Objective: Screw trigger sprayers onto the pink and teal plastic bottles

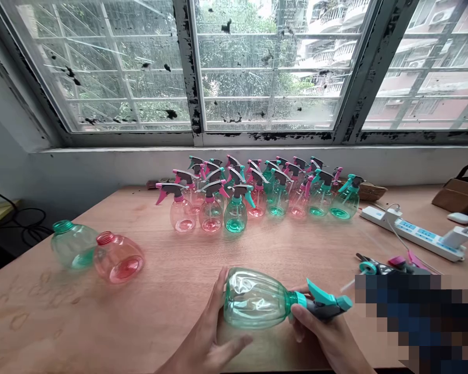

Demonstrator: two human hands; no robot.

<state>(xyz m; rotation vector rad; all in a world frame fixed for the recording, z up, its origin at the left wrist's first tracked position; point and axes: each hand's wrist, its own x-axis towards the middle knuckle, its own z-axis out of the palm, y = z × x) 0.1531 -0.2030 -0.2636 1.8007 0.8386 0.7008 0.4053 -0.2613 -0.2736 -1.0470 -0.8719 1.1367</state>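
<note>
One green bottle (257,300) is held sideways over the table (120,327): right hand (329,335) clamped on its neck, left hand (211,332) spread at its base, likely steadying it. Sprayers (258,197) crowd the back, probably to save space.

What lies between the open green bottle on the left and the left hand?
The head view shows the open pink bottle, beside the green bottle, then wooden tabletop up to the left hand.
</note>
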